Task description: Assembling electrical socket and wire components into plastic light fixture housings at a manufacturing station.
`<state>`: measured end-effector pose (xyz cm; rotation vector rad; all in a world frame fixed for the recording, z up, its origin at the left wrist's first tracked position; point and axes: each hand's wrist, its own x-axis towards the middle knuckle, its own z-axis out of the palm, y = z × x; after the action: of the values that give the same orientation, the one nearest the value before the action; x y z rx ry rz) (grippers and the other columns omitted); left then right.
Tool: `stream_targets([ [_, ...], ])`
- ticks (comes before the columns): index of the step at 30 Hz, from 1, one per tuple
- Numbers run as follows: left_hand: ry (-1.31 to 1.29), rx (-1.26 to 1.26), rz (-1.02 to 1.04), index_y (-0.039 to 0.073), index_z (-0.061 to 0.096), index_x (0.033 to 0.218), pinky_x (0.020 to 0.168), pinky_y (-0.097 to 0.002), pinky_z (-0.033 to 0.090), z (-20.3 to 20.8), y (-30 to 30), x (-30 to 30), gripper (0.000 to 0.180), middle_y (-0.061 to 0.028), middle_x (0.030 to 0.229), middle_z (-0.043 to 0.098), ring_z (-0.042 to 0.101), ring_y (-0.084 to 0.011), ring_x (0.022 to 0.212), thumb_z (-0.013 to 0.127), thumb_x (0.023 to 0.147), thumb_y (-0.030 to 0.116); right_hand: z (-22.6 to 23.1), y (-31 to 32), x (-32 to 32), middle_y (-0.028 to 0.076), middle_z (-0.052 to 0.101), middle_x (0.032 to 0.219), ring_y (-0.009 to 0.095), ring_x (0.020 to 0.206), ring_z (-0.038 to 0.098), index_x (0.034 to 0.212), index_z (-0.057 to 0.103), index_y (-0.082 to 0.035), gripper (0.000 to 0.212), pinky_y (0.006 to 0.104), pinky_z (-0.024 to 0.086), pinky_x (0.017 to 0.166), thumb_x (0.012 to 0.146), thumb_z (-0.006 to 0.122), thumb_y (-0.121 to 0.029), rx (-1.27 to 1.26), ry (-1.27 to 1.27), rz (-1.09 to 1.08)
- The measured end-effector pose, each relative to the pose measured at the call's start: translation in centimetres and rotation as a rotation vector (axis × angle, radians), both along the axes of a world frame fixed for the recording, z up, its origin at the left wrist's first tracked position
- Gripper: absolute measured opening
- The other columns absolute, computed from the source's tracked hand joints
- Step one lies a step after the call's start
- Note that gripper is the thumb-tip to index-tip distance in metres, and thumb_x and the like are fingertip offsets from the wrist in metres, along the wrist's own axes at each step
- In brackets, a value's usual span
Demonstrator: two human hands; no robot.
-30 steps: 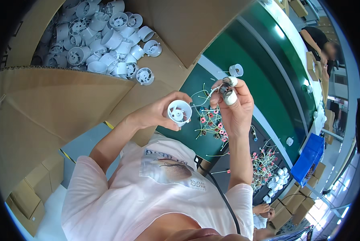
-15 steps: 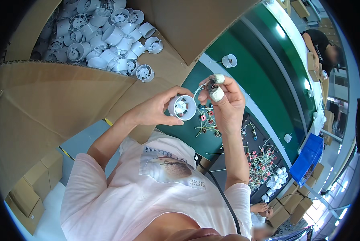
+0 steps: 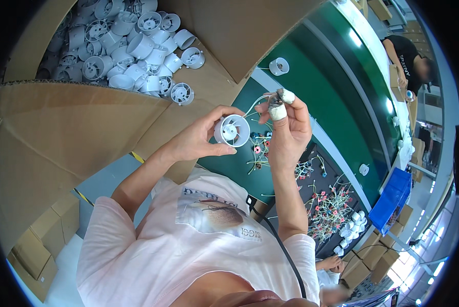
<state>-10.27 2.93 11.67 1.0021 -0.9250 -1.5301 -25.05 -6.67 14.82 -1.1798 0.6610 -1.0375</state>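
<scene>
Head view: gripping white housing (image 3: pixel 231 131) in left hand (image 3: pixel 201 135), pinching dark part (image 3: pixel 276 99) in right hand (image 3: pixel 287 134); brought closer together than a second ago, apparently slackening pale wires (image 3: pixel 252 106).

Light is bright and cool, spread fairly evenly, with soft shadows. A white glare spot marks the green belt (image 3: pixel 365 77) near the top; patches at lower right are washed out. Shade gathers inside the cardboard box (image 3: pixel 76 123). The white fan (image 3: pixel 232 131) looks fairly sharp; a person's head (image 3: pixel 423 70) at right is blurred. Straight edges bow toward the black rim.
</scene>
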Motion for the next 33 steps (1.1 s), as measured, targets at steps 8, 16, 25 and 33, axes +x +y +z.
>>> stream_targets([
  [8,-0.133,-0.063,0.186,0.003,0.035,0.129,0.099,-0.0330,0.037,-1.0,0.0,-0.5,0.073,-0.0088,0.123,0.046,0.047,-0.0175,0.115,0.075,0.067,-0.001,1.1,3.2,-0.6,0.015,0.061,0.099,0.019,0.082,0.064,0.112,0.050,0.005,0.026,0.0228,0.049,0.059,0.088,0.057,-0.003,-0.037,0.087,-0.078],
  [16,-0.532,-0.163,0.258,0.005,0.042,0.123,0.095,-0.0336,0.041,0.3,0.1,-0.6,0.068,-0.0106,0.122,0.049,0.050,-0.0216,0.113,0.076,0.065,-0.001,0.3,4.3,-1.9,0.015,0.061,0.101,0.020,0.086,0.064,0.115,0.046,0.005,0.031,0.0231,0.051,0.060,0.087,0.058,0.000,-0.079,0.231,-0.164],
  [25,-0.779,-0.349,0.265,0.008,0.048,0.119,0.090,-0.0360,0.044,1.0,0.1,-0.8,0.059,-0.0105,0.123,0.047,0.050,-0.0277,0.110,0.075,0.066,0.005,0.2,3.8,-2.0,0.008,0.058,0.103,0.013,0.086,0.059,0.111,0.051,0.003,0.030,0.0221,0.047,0.069,0.082,0.054,0.008,-0.218,0.506,0.056],
  [33,-0.718,-0.317,0.259,0.010,0.056,0.120,0.081,-0.0304,0.044,1.0,0.2,-1.0,0.061,-0.0100,0.113,0.046,0.051,-0.0219,0.096,0.077,0.063,0.004,1.8,2.8,-2.4,0.005,0.055,0.098,0.010,0.083,0.053,0.107,0.054,0.002,0.033,0.0233,0.045,0.076,0.076,0.053,0.011,-0.095,0.604,0.352],
])
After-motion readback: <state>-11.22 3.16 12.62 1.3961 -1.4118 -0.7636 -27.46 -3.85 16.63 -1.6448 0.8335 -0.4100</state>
